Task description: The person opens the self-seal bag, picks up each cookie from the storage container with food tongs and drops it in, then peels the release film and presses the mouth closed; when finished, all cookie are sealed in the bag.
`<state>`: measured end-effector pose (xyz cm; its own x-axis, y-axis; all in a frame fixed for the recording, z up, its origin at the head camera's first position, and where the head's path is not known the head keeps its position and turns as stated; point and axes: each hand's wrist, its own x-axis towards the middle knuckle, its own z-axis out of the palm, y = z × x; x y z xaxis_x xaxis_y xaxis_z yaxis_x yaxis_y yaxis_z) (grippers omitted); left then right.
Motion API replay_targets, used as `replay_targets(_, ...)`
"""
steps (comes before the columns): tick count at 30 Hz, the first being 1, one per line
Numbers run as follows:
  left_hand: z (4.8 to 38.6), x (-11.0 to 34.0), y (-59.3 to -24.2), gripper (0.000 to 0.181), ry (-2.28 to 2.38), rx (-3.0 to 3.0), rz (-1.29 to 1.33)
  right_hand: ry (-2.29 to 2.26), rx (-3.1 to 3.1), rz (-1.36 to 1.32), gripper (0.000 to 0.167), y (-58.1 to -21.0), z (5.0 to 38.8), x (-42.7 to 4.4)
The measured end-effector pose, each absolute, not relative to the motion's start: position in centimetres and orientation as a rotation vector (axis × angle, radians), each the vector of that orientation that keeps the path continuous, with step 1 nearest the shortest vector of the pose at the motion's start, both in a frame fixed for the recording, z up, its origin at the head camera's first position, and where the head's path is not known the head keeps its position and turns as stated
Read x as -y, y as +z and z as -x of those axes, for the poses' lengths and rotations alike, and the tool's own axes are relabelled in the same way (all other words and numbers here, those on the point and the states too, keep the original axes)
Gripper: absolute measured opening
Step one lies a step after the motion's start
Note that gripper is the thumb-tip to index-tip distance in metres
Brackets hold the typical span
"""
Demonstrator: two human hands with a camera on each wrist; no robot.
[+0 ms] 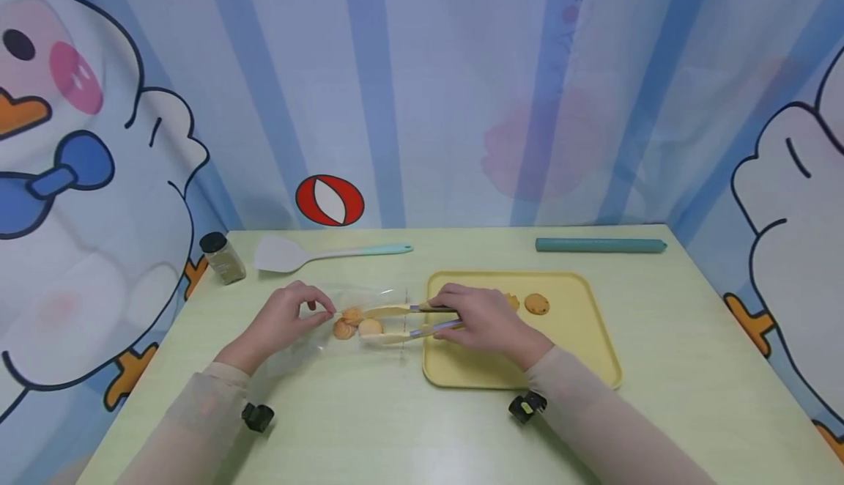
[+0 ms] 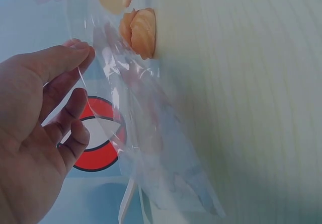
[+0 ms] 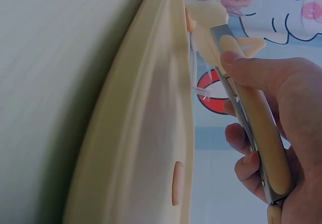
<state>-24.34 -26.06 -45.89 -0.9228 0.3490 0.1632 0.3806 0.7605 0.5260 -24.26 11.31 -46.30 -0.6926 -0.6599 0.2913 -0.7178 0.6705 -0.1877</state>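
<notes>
My left hand (image 1: 286,320) pinches the edge of a clear plastic bag (image 2: 151,118) between thumb and forefinger. Several cookies (image 1: 343,329) sit together at the bag, close to those fingertips. From the right, my right hand (image 1: 484,320) grips a pair of tongs (image 3: 259,133) by its tan handles. The spread pale-yellow tong tips reach left across the bag to the cookies, one tip overlapping a round cookie (image 1: 371,326). Whether a cookie is clasped between the tips I cannot tell. The right hand is above the left part of a yellow tray (image 1: 560,353).
On the tray lie a round cookie (image 1: 537,303) and another cookie (image 1: 512,300), partly hidden by the right hand. Along the back are a spatula (image 1: 356,252) and a teal rod (image 1: 600,245). A black-capped jar (image 1: 224,259) stands at the table's back left corner.
</notes>
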Motion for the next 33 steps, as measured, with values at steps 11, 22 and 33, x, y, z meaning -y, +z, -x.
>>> replay_targets(11, 24.3, 26.0, -45.8, 0.009, -0.877, 2.884, 0.626, 0.450, 2.636, -1.205, 0.044, -46.6, 25.0, -10.1)
replay_targets(22, 24.2, 26.0, -45.9, 0.011, -0.887, 2.881, 0.625, 0.439, 2.594, -1.296, 0.044, -46.5, 25.3, -8.0)
replay_targets(33, 24.4, 26.1, -46.0, 0.014, -0.888, 2.842, 0.635, 0.341, 2.559, -1.321, 0.044, -46.5, 25.4, -6.5)
